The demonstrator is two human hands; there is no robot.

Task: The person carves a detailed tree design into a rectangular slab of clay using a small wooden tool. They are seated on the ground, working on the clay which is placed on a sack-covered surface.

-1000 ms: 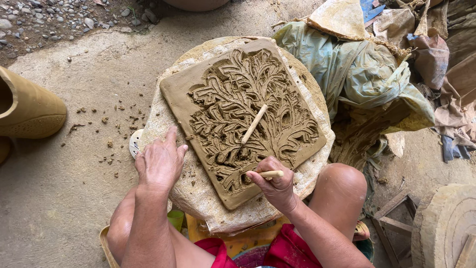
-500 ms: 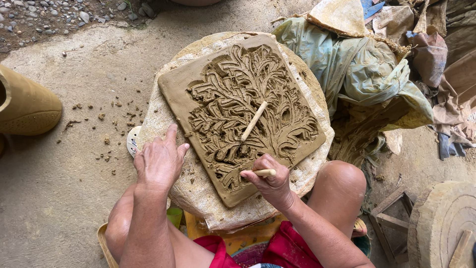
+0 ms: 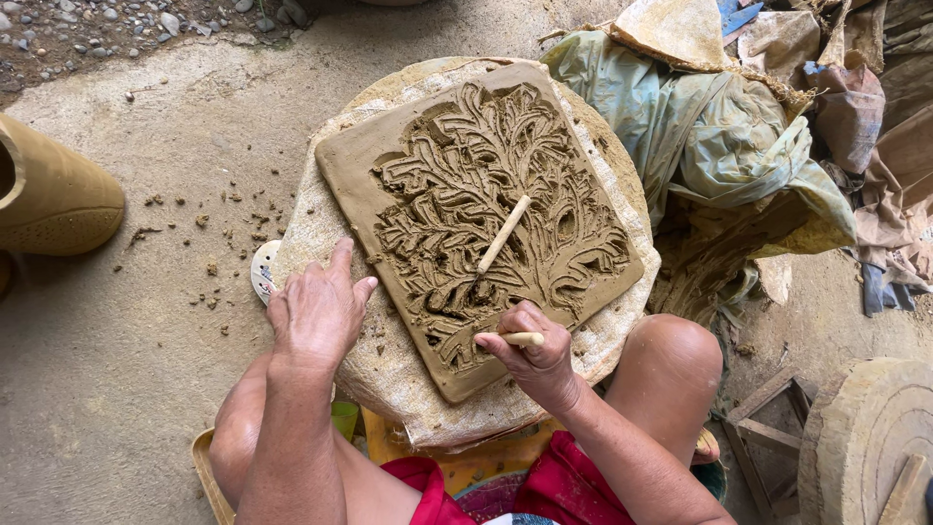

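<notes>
Your right hand (image 3: 535, 355) grips a wooden stick (image 3: 520, 339) at the carved clay slab's (image 3: 476, 209) near edge, your left hand (image 3: 316, 311) lies open on the sacking-covered worktop (image 3: 389, 365) beside it, a second stick (image 3: 502, 234) rests across the carving, and crumpled plastic sheeting (image 3: 709, 146) crowds the right.

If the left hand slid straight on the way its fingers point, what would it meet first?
Probably the near-left edge of the clay slab; the left hand rests on the sackcloth just short of it.
</notes>
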